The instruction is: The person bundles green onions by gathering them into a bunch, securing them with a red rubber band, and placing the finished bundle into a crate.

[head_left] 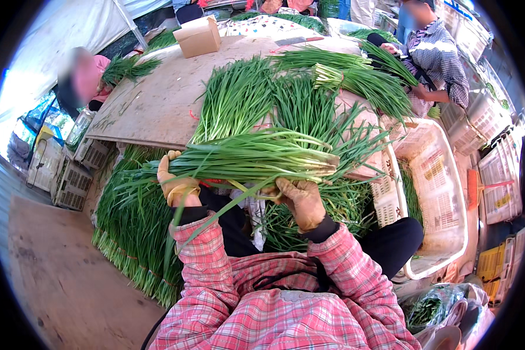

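A loose bunch of garlic chives (256,156) lies crosswise in front of me, leaf tips to the left and pale stem ends to the right. My left hand (177,179), in a tan glove, is closed around its leafy part. Under the stem end, my gloved right hand (302,203) has its fingers bent together on a yellowed chive leaf (239,186) that hangs below the bunch. Its fingertips are partly hidden. Beyond the bunch, more chives (236,96) are spread on the wooden board (151,108). Loose leaves (321,216) lie beneath my right hand.
Tied chive bundles (134,227) are stacked at my left. A white plastic crate (434,175) stands at my right, beside a plastic bag (449,306). A cardboard box (198,38) sits far on the board. People work with chives at far left and far right.
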`<state>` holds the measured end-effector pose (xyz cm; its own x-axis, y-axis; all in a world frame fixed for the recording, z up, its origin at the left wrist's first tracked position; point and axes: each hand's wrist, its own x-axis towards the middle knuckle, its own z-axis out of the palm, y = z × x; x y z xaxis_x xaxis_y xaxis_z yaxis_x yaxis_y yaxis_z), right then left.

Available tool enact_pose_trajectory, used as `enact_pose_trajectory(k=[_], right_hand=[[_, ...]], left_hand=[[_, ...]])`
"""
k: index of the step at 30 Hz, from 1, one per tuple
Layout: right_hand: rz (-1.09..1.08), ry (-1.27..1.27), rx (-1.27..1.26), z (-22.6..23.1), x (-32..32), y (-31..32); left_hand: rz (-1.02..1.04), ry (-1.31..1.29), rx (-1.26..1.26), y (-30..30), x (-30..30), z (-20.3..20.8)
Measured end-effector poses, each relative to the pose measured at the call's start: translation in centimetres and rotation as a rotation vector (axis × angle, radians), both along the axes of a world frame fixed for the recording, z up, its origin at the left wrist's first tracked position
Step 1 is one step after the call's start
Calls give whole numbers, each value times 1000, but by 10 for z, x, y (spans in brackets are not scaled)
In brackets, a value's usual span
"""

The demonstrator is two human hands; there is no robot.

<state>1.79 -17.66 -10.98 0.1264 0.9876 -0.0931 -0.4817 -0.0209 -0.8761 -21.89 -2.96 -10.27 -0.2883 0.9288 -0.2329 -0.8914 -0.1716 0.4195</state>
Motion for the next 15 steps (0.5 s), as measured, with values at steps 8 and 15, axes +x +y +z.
enact_pose_trajectory(k=[8,15], right_hand=[[-44,-310,-242,-28,75,-48],[34,-1667,-59,-72,106,-93]], left_hand=[[57,149,93,14,-24,-15],[52,173,-65,-5,-19,17]])
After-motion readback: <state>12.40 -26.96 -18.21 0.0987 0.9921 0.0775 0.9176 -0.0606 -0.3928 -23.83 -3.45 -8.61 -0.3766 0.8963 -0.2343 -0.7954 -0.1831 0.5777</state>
